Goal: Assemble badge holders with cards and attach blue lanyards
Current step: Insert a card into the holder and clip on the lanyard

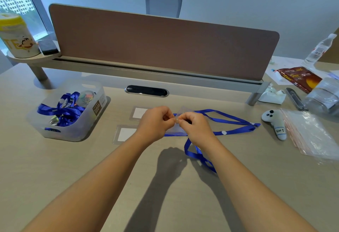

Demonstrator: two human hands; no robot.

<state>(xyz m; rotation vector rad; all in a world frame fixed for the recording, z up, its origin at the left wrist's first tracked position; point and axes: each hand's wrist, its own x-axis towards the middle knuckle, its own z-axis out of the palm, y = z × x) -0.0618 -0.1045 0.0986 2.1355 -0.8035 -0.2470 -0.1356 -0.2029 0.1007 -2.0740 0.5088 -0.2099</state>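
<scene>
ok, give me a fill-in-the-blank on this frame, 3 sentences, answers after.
1. Both hands, left hand and right hand, pinch a clear ____ above the desk.
2. The lanyard lying on the desk is ____ in colour.
3. Spare lanyards lie in the translucent bin on the person's ____ side.

Missing words: badge holder; blue; left

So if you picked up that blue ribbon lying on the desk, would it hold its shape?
Probably not. The blue lanyard lies in loose loops and twists flat on the desk, so it likely droops when lifted. It looks thin and light, and its trailing loop could snag or drag.
</scene>
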